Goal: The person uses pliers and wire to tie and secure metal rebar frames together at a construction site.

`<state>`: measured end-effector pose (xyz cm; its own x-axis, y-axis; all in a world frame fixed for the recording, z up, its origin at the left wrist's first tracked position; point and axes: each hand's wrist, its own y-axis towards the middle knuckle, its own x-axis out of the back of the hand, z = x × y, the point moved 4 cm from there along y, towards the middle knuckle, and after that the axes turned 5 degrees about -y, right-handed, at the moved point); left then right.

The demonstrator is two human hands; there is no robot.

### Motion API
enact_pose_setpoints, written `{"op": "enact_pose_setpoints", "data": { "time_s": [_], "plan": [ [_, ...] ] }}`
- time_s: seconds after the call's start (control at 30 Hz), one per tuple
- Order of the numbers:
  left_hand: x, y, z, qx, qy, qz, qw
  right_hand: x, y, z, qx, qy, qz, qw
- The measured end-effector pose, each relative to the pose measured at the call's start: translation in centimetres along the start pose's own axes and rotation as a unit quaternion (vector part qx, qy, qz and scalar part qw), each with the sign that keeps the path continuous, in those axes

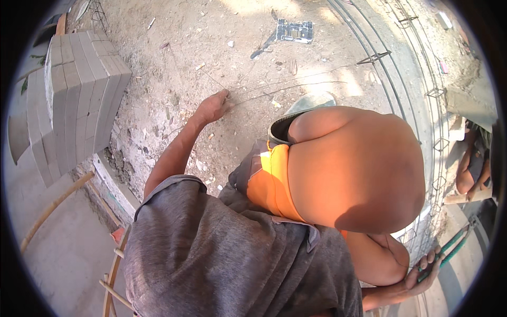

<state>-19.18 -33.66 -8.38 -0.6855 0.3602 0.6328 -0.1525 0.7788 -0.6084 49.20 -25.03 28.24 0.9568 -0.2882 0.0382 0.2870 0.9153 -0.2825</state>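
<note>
On dusty ground, left hand (213,107) pinching thin wire (274,91), right hand (417,277) holding green-handled pliers (449,249)

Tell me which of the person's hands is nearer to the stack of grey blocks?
Left. The left hand pinches a thin wire on the dirt, just right of the stack of grey blocks. The right hand holds green-handled pliers far off at lower right.

An outdoor construction site: bare dirt ground (174,79) strewn with rubble, a stack of grey concrete blocks (79,100), long steel rebar cages (417,90) with stirrups lying along a concrete strip, loose tie wire (285,87), and bamboo poles (53,206) nearby.
</note>
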Motion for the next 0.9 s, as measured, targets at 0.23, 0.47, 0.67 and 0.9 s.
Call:
{"op": "enact_pose_setpoints", "data": {
  "time_s": [0.23,0.47,0.67,0.9],
  "plan": [
    [-2.5,0.7,0.2,-0.014,0.034,-0.091,0.995,-0.1,-0.9,-0.2,0.008,-0.011,-0.011,1.0],
    [-4.2,2.6,2.1,-0.045,0.053,-0.043,0.997,1.5,-1.1,-0.1,-0.001,-0.031,-0.113,0.993],
    [0.9,-0.2,-2.0,-0.048,0.071,-0.058,0.995,2.5,-3.3,-1.9,0.231,-0.285,0.045,0.929],
    [9.7,-4.3,-4.5,0.014,-0.299,0.044,0.953,3.0,-2.0,-3.4,0.218,-0.133,0.075,0.964]
  ]
}}
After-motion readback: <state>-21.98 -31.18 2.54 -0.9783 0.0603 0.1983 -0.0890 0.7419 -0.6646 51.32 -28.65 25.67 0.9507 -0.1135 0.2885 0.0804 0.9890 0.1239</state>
